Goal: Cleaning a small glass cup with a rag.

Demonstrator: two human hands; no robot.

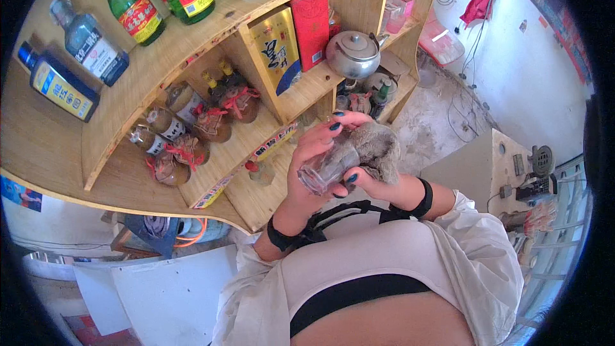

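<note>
A clear drinking glass [328,169] is tilted in front of my chest, held by my left hand [302,158] with the fingers wrapped over its far side. Against the glass's other end, my right hand [379,186] presses a bunched grey-brown cloth [379,149]. The right thumb lies along the glass's near side, while the cloth hides most of that hand's fingers. Dark polish covers the nails, and each wrist wears a black band. Both hands are in front of the wooden shelf unit [298,101].
Green liquor bottles [136,17] stand on the upper shelf, with squat jars [211,125] tied in red below. A gold box [276,50], red box [311,29] and metal kettle [354,53] share another compartment. A small red-capped bottle [261,172] stands low. At right is a cabinet [466,168].
</note>
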